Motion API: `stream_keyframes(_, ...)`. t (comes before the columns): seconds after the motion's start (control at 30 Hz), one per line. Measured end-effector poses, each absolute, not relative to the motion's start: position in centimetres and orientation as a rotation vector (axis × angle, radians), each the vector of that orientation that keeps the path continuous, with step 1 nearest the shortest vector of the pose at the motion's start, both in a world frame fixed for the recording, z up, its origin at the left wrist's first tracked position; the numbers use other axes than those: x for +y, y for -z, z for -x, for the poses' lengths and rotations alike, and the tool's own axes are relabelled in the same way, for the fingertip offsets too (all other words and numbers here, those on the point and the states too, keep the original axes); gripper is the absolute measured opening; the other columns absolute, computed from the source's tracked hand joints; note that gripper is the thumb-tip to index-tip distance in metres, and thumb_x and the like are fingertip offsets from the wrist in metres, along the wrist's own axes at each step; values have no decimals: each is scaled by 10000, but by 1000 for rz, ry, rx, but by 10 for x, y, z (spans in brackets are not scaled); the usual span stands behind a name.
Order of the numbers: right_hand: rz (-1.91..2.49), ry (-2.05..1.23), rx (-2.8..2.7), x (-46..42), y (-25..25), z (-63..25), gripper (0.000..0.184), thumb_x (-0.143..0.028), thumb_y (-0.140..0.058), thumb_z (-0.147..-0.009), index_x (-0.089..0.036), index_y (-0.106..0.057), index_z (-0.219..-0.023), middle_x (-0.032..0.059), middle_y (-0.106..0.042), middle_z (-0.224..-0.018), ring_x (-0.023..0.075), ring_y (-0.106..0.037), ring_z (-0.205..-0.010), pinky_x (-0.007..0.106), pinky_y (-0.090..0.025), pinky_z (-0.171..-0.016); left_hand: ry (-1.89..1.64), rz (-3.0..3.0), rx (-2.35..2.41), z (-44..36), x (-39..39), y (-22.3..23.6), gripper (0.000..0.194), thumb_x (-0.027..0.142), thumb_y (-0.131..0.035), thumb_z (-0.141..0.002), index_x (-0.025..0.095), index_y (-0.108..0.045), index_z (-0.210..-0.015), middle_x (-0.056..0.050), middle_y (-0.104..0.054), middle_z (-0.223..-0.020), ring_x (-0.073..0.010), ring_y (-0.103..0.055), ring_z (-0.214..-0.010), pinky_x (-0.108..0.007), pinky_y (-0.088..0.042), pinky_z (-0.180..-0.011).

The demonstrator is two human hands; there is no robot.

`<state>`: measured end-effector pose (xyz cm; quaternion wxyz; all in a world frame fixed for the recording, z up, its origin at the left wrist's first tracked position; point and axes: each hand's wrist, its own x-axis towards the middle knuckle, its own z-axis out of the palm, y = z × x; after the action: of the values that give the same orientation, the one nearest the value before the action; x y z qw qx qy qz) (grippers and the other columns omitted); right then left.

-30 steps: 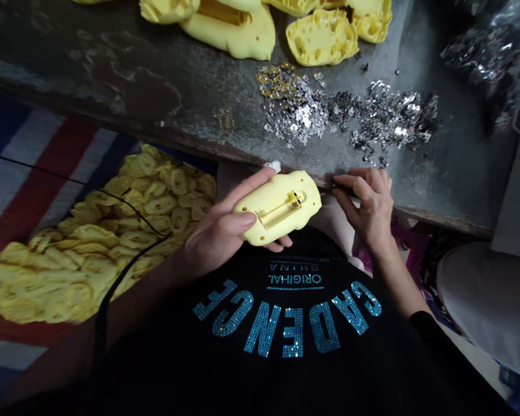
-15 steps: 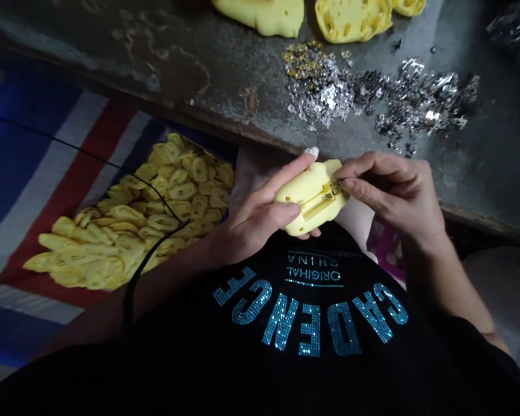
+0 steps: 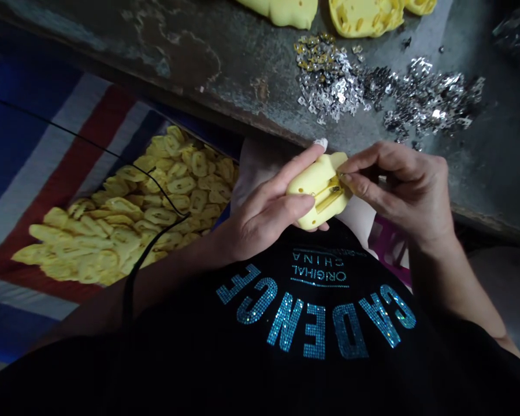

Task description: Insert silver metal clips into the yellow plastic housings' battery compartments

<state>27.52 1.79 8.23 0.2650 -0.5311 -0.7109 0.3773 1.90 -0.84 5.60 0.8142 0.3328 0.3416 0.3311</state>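
My left hand (image 3: 266, 214) grips a yellow plastic shell (image 3: 316, 188) in front of my chest, just below the bench edge, thumb on its near side and forefinger along its far side. A slot with a metal part shows on the shell's upper face. My right hand (image 3: 398, 188) pinches thumb and forefinger together at the right end of that slot, on a small metal piece I can barely see.
Heaps of small shiny metal contacts (image 3: 385, 95) lie on the worn grey bench (image 3: 177, 58). More yellow shells (image 3: 364, 14) sit at its far edge. A pile of yellow plastic covers (image 3: 134, 208) fills a striped bag at my lower left. A black cable (image 3: 134, 271) crosses it.
My right hand came from the bench edge to the shell and now pinches at its slot. My left hand lifted and tilted the shell slightly up and right.
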Motion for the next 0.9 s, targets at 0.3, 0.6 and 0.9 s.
stream_keyframes(0.3, 1334, -630, -2118, 10, -85, -262, 97, -198, -764, -1076, -266, -832, -1062, 3, -857, -962, 209, -791, -825, 390, -624, -709, -700, -713, 822, -22, -9, -57, 762, 427, -786, -1067, 335, -559, -1789, -63, -639, -1774, -363, -869, -1222, -420, -785, -905)
stream_keyframes(0.6, 1406, -565, -1980, -3, -87, -260, 199, -202, -796, -1106, -374, -852, -1191, -46, -928, -1144, 214, -884, -947, 409, -738, -842, -698, -680, 812, -20, -8, -51, 784, 461, -789, -1063, 375, -532, -1798, -39, -736, -1671, -273, -899, -1016, -379, -771, -839)
stream_keyframes(0.9, 1372, -607, -2000, 3, -74, -273, 219, -311, -816, -1090, -307, -856, -1305, 80, -866, -1267, 280, -829, -1151, 498, -721, -970, -725, -754, 823, -19, -12, -57, 735, 445, -761, -1095, 382, -545, -1794, -3, -607, -1812, -324, -874, -1223, -415, -775, -966)
